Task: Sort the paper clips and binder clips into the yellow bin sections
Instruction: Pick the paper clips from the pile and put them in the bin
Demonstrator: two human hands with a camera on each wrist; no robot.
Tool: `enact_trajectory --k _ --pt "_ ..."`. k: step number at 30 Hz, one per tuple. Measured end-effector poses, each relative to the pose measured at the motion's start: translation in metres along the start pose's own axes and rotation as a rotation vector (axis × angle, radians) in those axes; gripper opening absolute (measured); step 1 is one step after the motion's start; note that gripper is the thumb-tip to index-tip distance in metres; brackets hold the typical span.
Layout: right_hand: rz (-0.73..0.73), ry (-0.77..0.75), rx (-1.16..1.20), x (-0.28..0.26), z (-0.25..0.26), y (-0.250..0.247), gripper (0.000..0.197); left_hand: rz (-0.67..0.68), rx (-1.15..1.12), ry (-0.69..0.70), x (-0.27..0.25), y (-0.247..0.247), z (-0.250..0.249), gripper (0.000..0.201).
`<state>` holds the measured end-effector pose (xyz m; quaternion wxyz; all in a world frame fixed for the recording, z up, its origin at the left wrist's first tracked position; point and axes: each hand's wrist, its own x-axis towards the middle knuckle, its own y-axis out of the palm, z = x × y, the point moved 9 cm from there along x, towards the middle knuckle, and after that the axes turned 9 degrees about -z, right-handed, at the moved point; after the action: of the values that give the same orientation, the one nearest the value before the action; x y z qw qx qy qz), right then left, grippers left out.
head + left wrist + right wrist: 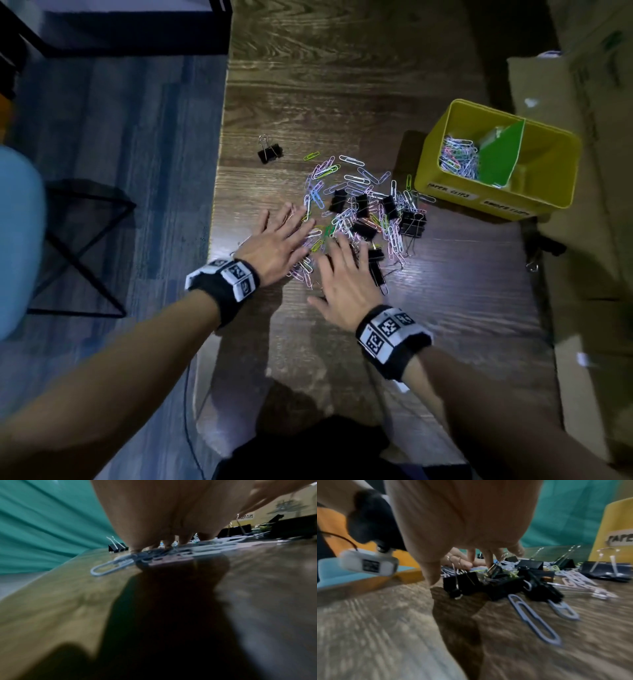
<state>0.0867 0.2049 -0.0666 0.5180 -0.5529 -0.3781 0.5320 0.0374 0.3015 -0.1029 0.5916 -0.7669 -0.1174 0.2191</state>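
A loose pile of coloured paper clips mixed with black binder clips lies mid-table. My left hand lies flat, fingers spread, on the pile's near left edge. Its fingertips press on paper clips. My right hand lies flat beside it, fingers over the pile's near side and next to a binder clip. In the right wrist view its fingertips touch binder clips. The yellow bin stands at the right with paper clips in its left section, behind a green divider.
One binder clip sits apart near the table's left edge. Another small clip lies at the right edge by cardboard boxes. A blue chair and a black stool frame stand on the floor to the left.
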Motion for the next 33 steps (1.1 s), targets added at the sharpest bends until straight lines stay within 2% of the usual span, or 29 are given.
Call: enact_trajectory --k 5,8,10,12,15,17,19,20,22,24,27,29,31,33 --pt "0.020 0.060 -0.036 -0.011 -0.031 0.002 0.069 -0.004 -0.007 0.007 -0.036 0.016 -0.022 0.062" --pt "0.036 0.077 0.007 -0.020 -0.043 -0.001 0.067 -0.007 -0.126 0.026 -0.050 0.016 -0.041 0.062" --pt "0.020 0.054 0.057 -0.024 -0.040 -0.007 0.073 -0.074 -0.236 0.026 -0.055 0.005 -0.040 0.057" --pt "0.030 -0.041 0.097 -0.020 -0.023 -0.012 0.091 -0.196 -0.293 -0.084 -0.056 -0.011 -0.018 0.052" --pt "0.106 -0.129 0.006 0.001 0.004 -0.013 0.120 -0.313 -0.333 -0.406 -0.072 -0.020 0.019 0.052" --pt "0.178 -0.109 -0.092 0.018 0.011 -0.005 0.131 -0.294 -0.375 -0.575 -0.091 -0.010 0.018 0.054" --pt "0.240 -0.099 -0.150 0.024 0.019 0.001 0.131 -0.220 -0.408 -0.643 -0.103 0.009 -0.003 0.059" --pt "0.237 -0.108 -0.160 0.023 0.024 0.004 0.123 -0.185 -0.405 -0.637 -0.105 0.017 -0.016 0.063" --pt "0.197 -0.136 -0.122 0.014 0.033 0.008 0.094 -0.168 -0.423 -0.570 -0.100 0.026 -0.038 0.063" --pt "0.188 -0.149 -0.052 0.002 0.036 0.009 0.082 -0.176 -0.501 -0.468 -0.091 0.023 -0.055 0.065" --pt "0.102 -0.101 -0.025 -0.001 0.025 0.003 0.087 -0.219 -0.581 -0.386 -0.086 0.011 -0.051 0.076" --pt "0.095 0.007 -0.043 0.004 0.008 0.000 0.106 -0.245 -0.504 -0.349 -0.084 -0.002 -0.036 0.084" --pt "0.141 0.035 -0.038 0.007 0.002 0.000 0.119 -0.189 -0.309 -0.308 -0.080 -0.011 -0.026 0.093" --pt "0.151 -0.015 -0.053 0.008 0.007 -0.002 0.111 -0.074 -0.193 -0.289 -0.073 -0.012 -0.024 0.096"
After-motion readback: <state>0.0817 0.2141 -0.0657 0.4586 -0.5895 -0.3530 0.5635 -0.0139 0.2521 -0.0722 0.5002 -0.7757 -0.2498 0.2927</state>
